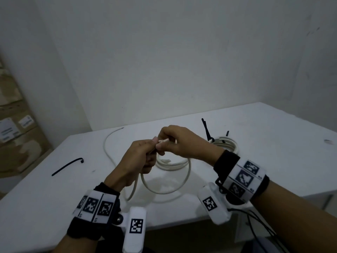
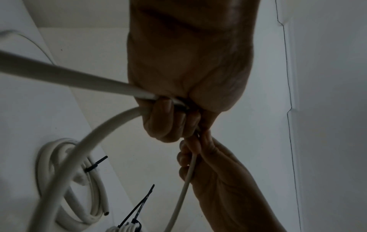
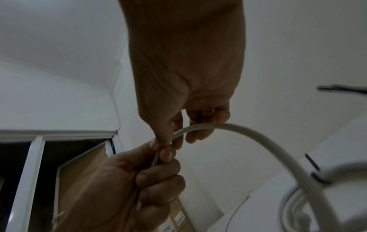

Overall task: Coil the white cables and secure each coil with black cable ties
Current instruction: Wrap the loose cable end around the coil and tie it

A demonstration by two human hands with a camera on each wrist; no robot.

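both hands are up over the white tabletop [image 1: 255, 136], working one long white round cable [image 1: 187, 172]. left hand [image 1: 140, 157] is fisted round the cable; in the left wrist view two strands leave the curled fingers [image 2: 164, 119]. right hand [image 1: 180, 141] pinches the same cable just beside the left fingertips, thumb and forefinger [image 3: 164, 136] closed on it, other fingers loosely bent. a short cable stretch shows between the two grips. below the fingers the cable hangs in a loose loop onto the table, with a tail running off behind the left hand. a finished white cable coil [image 1: 226, 145] cinched with black cable ties [image 1: 207, 131] lies behind the right wrist. a loose black cable tie [image 1: 67, 166] lies well left of the left hand. cardboard boxes [image 1: 16, 136] at far left.
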